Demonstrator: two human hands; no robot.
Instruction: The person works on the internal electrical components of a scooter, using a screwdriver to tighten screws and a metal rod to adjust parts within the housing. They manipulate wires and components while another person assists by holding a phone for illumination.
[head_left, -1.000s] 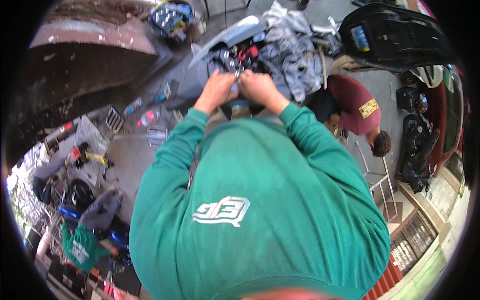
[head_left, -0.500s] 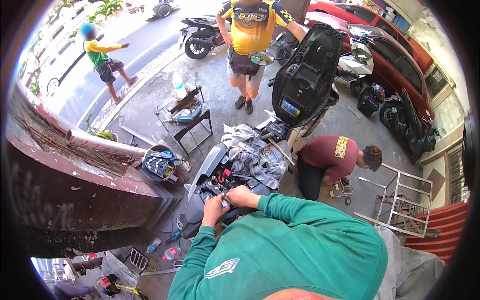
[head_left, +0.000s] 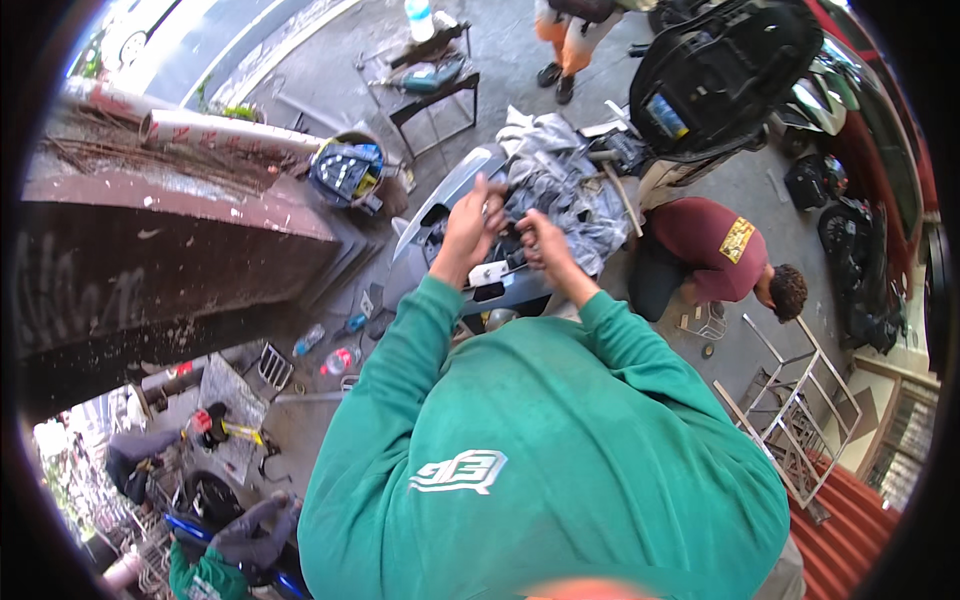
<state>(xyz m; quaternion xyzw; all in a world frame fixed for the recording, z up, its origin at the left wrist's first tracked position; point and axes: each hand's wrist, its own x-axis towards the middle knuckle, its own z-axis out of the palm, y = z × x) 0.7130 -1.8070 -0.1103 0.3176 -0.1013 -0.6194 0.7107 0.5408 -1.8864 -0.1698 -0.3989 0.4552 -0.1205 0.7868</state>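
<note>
Both my hands are raised over the opened rear of a grey scooter body (head_left: 410, 243), with its dark parts showing between them. My left hand (head_left: 470, 232) has its fingers curled upward at the left side; whatever lies in them is too small to make out. To its right my right hand (head_left: 546, 246) is closed in a pinch, with a small dark thing by its fingertips that I cannot name. Below and between the hands sits a small white piece (head_left: 488, 273) on the scooter. Crumpled grey rags (head_left: 565, 190) lie just beyond, partly behind my fingers.
The raised black seat underside (head_left: 725, 85) stands beyond the rags. A person in a maroon shirt (head_left: 705, 240) crouches at right near a metal frame (head_left: 800, 410). A small stand (head_left: 435, 110) holds a power tool (head_left: 432, 77); a filled bucket (head_left: 347, 170) stands left.
My hands have come up off the scooter's parts and moved apart from each other. The view has shifted, so the scooter and surroundings sit elsewhere in the picture.
</note>
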